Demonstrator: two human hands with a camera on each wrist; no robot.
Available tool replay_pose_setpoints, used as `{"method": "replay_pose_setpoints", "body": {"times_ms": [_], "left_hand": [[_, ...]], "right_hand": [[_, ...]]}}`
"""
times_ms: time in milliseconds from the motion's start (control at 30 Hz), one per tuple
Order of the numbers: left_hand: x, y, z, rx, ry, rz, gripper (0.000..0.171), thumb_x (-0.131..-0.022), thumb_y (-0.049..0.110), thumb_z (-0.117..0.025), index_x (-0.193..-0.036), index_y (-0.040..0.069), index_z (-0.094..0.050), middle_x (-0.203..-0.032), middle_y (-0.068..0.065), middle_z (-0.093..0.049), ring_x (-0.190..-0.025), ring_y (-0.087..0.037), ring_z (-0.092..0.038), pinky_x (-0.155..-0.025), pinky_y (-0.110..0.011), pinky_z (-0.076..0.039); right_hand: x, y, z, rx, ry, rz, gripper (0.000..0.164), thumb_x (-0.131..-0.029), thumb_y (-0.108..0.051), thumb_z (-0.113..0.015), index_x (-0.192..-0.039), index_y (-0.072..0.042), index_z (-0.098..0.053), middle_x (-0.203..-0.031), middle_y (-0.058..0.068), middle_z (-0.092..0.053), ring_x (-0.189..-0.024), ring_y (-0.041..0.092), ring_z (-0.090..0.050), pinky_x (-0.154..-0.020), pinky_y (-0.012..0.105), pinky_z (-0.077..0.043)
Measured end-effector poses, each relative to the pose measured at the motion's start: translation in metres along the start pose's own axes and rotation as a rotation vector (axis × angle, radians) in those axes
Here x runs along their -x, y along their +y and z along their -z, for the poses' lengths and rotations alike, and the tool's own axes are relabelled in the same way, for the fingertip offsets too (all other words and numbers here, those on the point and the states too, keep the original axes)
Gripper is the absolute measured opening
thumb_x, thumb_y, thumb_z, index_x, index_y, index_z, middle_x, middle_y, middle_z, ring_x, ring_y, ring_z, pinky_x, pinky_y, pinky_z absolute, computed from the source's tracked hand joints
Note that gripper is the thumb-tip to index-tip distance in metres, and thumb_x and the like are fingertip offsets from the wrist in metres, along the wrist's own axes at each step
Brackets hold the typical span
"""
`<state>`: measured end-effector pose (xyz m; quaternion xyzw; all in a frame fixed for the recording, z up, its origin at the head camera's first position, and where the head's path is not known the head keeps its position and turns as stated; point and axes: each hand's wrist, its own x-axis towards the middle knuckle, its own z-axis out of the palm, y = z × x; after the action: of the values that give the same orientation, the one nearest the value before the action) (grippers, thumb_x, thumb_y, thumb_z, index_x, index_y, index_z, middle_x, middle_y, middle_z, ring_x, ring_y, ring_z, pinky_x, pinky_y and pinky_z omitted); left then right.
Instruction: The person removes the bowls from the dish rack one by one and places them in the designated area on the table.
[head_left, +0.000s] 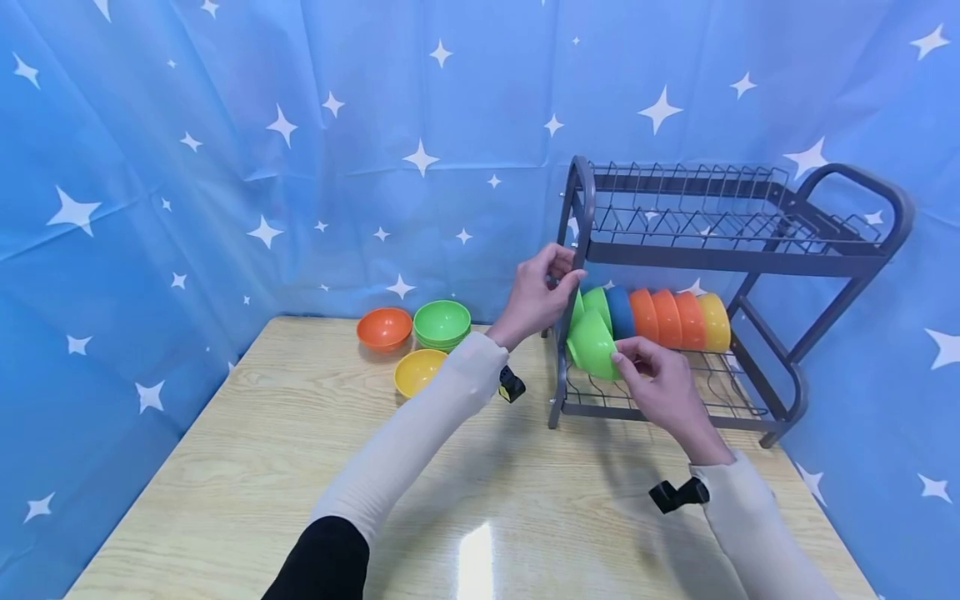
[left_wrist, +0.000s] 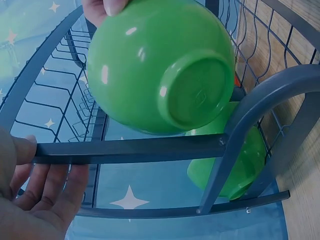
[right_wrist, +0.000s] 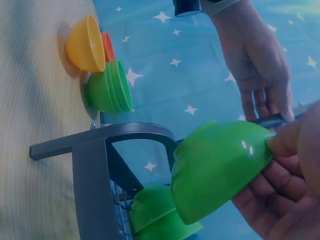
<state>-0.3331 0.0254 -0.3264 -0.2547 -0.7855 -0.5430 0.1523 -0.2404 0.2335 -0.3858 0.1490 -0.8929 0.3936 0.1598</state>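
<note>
Pinching the rim of a tilted green bowl (head_left: 592, 346) between thumb and fingers, the right hand (head_left: 660, 387) holds it at the left end of the dish rack's (head_left: 720, 258) lower tier, arm stretched forward. The left hand (head_left: 538, 289) curls round the rack's side bar (left_wrist: 135, 151). Only the left wrist view shows the bowl's round base (left_wrist: 197, 92) face-on. Beside it, a row of bowls (head_left: 666, 319) stands on edge.
</note>
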Motion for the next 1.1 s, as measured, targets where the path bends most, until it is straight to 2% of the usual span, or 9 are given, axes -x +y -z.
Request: {"method": "replay_pose_setpoints", "body": {"times_ms": [133, 333, 567, 667, 767, 933, 1100], "left_hand": [[-0.001, 0.000, 0.004, 0.002, -0.028, 0.012, 0.026, -0.101, 0.020, -0.066, -0.123, 0.008, -0.061, -0.110, -0.008, -0.070, -0.094, -0.014, -0.066, -0.079, -0.016, -0.054], [0.001, -0.003, 0.011, 0.000, -0.093, 0.053, 0.036, -0.101, 0.032, -0.066, -0.130, 0.012, -0.063, -0.107, -0.005, -0.074, -0.093, -0.013, -0.068, -0.075, -0.020, -0.056], [0.015, -0.012, 0.024, -0.028, -0.123, 0.062, 0.040, -0.101, 0.039, -0.065, -0.133, 0.015, -0.064, -0.106, 0.000, -0.073, -0.098, -0.014, -0.068, -0.080, -0.025, -0.057], [0.022, -0.013, 0.029, -0.027, -0.125, 0.060, 0.041, -0.101, 0.039, -0.065, -0.134, 0.015, -0.063, -0.110, -0.001, -0.072, -0.103, -0.016, -0.068, -0.088, -0.027, -0.058], [0.031, -0.014, 0.035, -0.043, -0.129, 0.011, 0.040, -0.100, 0.037, -0.067, -0.133, 0.015, -0.062, -0.117, -0.003, -0.071, -0.110, -0.017, -0.067, -0.097, -0.031, -0.057], [0.049, -0.010, 0.042, -0.168, -0.164, -0.126, 0.041, -0.098, 0.036, -0.070, -0.133, 0.015, -0.063, -0.126, 0.000, -0.068, -0.120, -0.014, -0.059, -0.105, -0.030, -0.052], [0.065, -0.003, 0.047, -0.257, -0.218, -0.279, 0.044, -0.096, 0.035, -0.074, -0.132, 0.013, -0.063, -0.131, -0.001, -0.066, -0.128, -0.017, -0.054, -0.116, -0.036, -0.043]], "right_hand": [[0.002, -0.003, 0.001, 0.024, 0.008, 0.082, 0.020, -0.104, -0.018, -0.062, -0.115, -0.006, -0.072, -0.094, 0.007, -0.073, -0.081, 0.001, -0.062, -0.079, 0.003, -0.048], [0.005, -0.007, 0.004, 0.055, 0.028, 0.232, 0.014, -0.098, -0.007, -0.067, -0.111, -0.006, -0.073, -0.090, 0.001, -0.074, -0.081, -0.002, -0.062, -0.079, 0.003, -0.049], [0.010, -0.015, 0.008, 0.113, 0.053, 0.349, 0.015, -0.092, 0.001, -0.071, -0.105, -0.008, -0.073, -0.086, -0.005, -0.068, -0.078, 0.002, -0.057, -0.074, 0.008, -0.047], [0.012, -0.019, 0.009, 0.138, 0.056, 0.397, 0.016, -0.090, 0.003, -0.072, -0.103, -0.007, -0.072, -0.087, -0.005, -0.066, -0.078, 0.004, -0.054, -0.072, 0.010, -0.045], [0.013, -0.023, 0.011, 0.152, 0.041, 0.448, 0.019, -0.088, 0.004, -0.074, -0.103, -0.007, -0.072, -0.091, -0.005, -0.067, -0.080, 0.005, -0.056, -0.074, 0.009, -0.046], [0.014, -0.028, 0.012, 0.160, -0.010, 0.559, 0.028, -0.084, 0.006, -0.077, -0.107, -0.009, -0.073, -0.101, -0.002, -0.071, -0.086, 0.007, -0.060, -0.080, 0.008, -0.050], [0.015, -0.034, 0.012, 0.174, -0.059, 0.638, 0.030, -0.085, 0.005, -0.076, -0.110, -0.011, -0.072, -0.107, -0.003, -0.071, -0.097, 0.009, -0.062, -0.090, 0.007, -0.049]]}}
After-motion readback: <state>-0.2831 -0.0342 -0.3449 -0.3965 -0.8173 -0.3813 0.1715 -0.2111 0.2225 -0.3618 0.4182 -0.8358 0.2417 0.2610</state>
